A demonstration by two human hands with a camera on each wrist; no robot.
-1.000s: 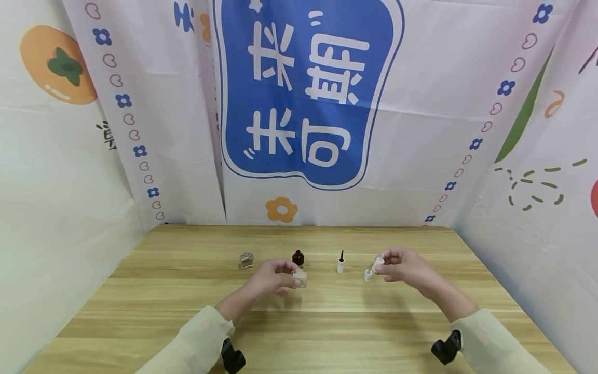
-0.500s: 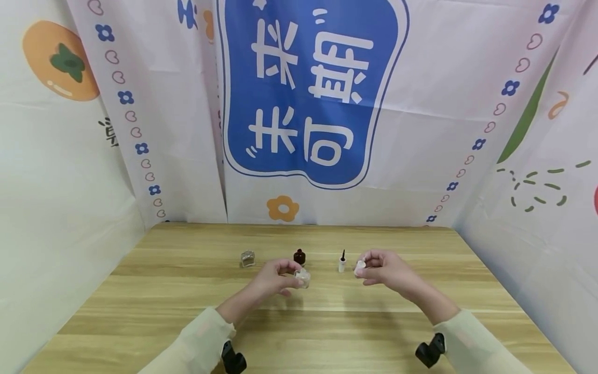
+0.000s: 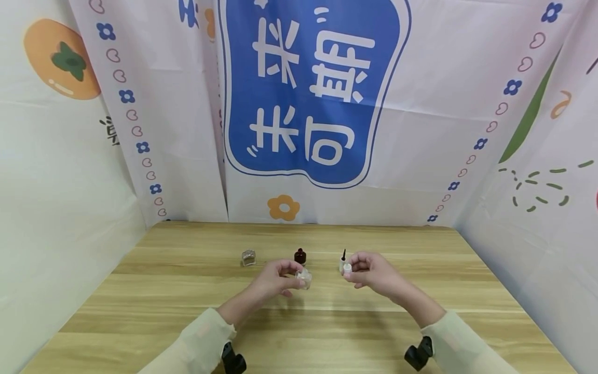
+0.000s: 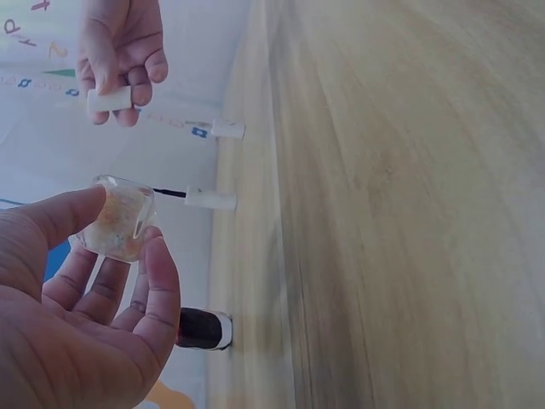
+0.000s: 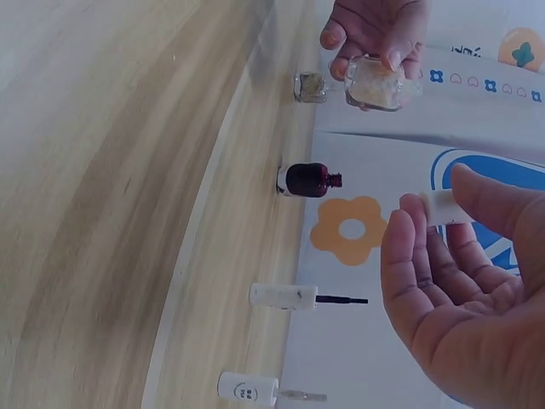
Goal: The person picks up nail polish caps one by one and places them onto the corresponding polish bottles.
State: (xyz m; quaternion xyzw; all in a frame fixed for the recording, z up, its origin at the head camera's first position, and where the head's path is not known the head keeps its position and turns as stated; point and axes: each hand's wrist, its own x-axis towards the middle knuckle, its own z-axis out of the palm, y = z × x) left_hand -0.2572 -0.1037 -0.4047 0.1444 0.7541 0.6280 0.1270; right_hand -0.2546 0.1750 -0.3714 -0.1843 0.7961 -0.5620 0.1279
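My left hand (image 3: 275,276) pinches a clear glass nail polish bottle (image 4: 119,217) with pale contents between thumb and fingers. In my right hand (image 3: 376,272) a small white nail polish cap (image 5: 444,207) is pinched between thumb and fingertips. No brush shows on that cap. The two hands face each other above the table, apart. Behind the left hand stands an uncapped dark red nail polish bottle (image 3: 300,256). A white brush cap (image 5: 285,296) with a dark brush stands brush up near the right hand. A second white brush cap (image 5: 247,388), its brush pale, is behind the right hand, hidden in the head view.
Another clear glass bottle (image 3: 248,257) stands at the back left of the wooden table (image 3: 299,332). Printed white cloth (image 3: 420,130) hangs at the back and along both sides of the table.
My right hand has moved left with the white cap, closer to my left hand and in front of the dark brush cap. The left hand, with its bottle, has hardly moved.
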